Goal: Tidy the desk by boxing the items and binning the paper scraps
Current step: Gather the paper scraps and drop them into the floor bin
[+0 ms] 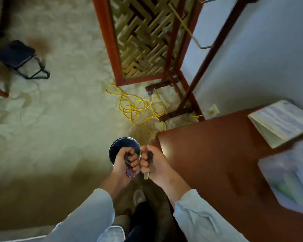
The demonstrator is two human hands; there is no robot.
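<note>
left grip (pixel 128 161) is curled tight round a purple scrap (pixel 130 172) of paper, and a bit of it sticks out under the fist. right grip (pixel 152 163) is curled tight too, round a dark scrap (pixel 150 156) with a tan strip poking out at the bottom. the two fists are side by side, very close; it is hard to tell if the knuckles touch. both are up in the air over the bin (pixel 118 145), the left one over its open top and the right one over its rim. the bin is round, dark inside, with a shiny rim. it stands on the floor (pixel 59 110) just beside a corner of the surface (pixel 208 154).

the surface is red-brown wood. an open book (pixel 280 121) lies on it near the edge by the wall. a see-through box (pixel 290 180) sits on it next to the book, and the things inside are too blurry to name.

light blue sleeves (pixel 87 212) cover both arms. a shoe (pixel 138 197) shows on the floor under the hands. a yellow cable (pixel 135 109) lies in loops on the floor past the bin. a wooden screen (pixel 140 41) stands behind the cable, and a black stool (pixel 16 56) stands well apart from the bin.
</note>
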